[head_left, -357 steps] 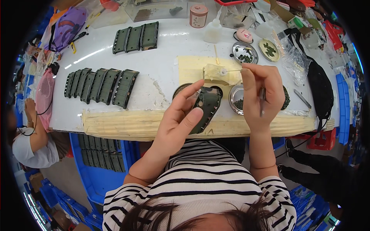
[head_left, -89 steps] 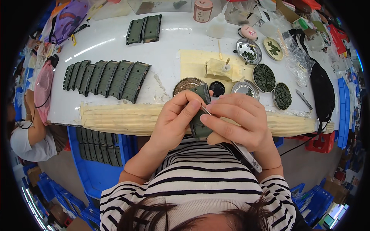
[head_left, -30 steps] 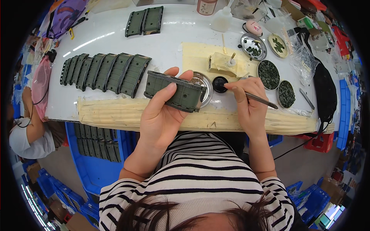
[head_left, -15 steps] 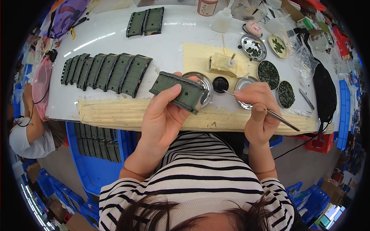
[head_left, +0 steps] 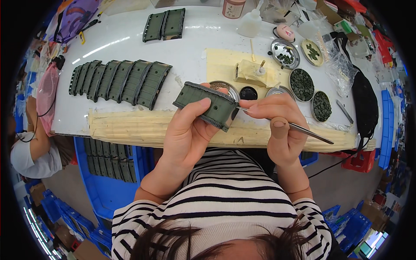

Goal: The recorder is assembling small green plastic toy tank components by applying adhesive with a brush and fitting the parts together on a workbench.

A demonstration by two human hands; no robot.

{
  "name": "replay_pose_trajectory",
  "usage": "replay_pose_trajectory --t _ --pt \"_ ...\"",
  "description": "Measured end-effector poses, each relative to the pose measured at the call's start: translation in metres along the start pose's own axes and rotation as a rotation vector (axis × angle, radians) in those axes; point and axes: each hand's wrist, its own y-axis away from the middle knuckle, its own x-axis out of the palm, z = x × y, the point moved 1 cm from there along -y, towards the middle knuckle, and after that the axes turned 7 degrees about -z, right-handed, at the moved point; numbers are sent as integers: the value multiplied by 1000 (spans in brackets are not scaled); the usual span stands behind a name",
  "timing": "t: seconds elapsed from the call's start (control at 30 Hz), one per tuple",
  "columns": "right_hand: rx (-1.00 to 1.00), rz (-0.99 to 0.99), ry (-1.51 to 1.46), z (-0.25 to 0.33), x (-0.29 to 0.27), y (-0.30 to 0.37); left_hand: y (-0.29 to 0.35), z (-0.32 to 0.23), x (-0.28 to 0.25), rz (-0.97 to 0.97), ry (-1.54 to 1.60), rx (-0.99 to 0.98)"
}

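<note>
My left hand (head_left: pixel 184 125) grips a dark green curved panel (head_left: pixel 207 105) with ridged strips along its long edges, a small dark hole and a patterned right end. The thumb lies across its face; the other fingers are behind. My right hand (head_left: pixel 284 121) is closed around a slim metal tool (head_left: pixel 312 133), a tan cover on its thumb. The tool's fine tip is at the panel's right end; whether it touches cannot be made out. Just beyond both hands stand a small black pot (head_left: pixel 248 93) and a round metal dish (head_left: pixel 227 88), partly hidden by the panel and fingers.
Similar green panels (head_left: pixel 123 82) lie in a row at left, with a pair (head_left: pixel 163 25) farther back. Dishes of dark green bits (head_left: pixel 301 84) and a wrapped block (head_left: pixel 251 73) stand at right. A padded yellowish edge (head_left: pixel 130 125) runs along the table front; a blue crate (head_left: pixel 106 195) is below.
My right hand has moved left, bringing the tool's tip from the black pot to the panel's right end. My left hand and the panel have shifted slightly right.
</note>
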Motion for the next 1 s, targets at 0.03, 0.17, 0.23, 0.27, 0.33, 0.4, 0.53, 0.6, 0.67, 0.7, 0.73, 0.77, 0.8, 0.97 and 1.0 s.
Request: replay_pose_trajectory --t 0.03,0.17,0.23,0.27,0.33,0.4,0.53,0.6,0.67,0.7,0.73,0.77,0.8,0.97,1.0 --pt "-1 -7 -8 -1 0 0 -1 0 0 -1 -2 -7" --pt "-8 4 8 -2 0 0 -1 0 1 -8 -7 -9" --pt "2 -7 2 -2 0 1 -1 0 1 -2 3 -4" --pt "7 -12 -2 -2 0 1 -1 0 0 2 8 -1" --pt "8 -11 2 -3 1 1 -1 1 0 -4 5 4" --pt "5 -5 12 -3 0 1 -1 1 1 -10 -5 4" --pt "4 8 30 -2 -1 0 -1 0 1 -20 -16 -7" --pt "8 6 26 -2 0 0 -1 1 2 -22 -14 -8" --pt "11 -2 15 -2 0 1 -1 1 2 -24 -17 -8" --pt "15 -3 11 -2 0 1 -1 1 2 -23 -14 -15" --pt "19 -5 6 -2 0 1 -1 1 1 -23 -11 -21" --pt "23 -6 2 -2 0 2 -1 0 1 -22 -7 -27" --pt "21 -3 1 -2 0 2 -2 0 1 -20 -6 -27" --pt "-15 26 29 -3 -1 1 -1 1 -2 -11 24 -8" --pt "-21 25 26 -2 0 2 -1 1 -1 -13 23 -12"
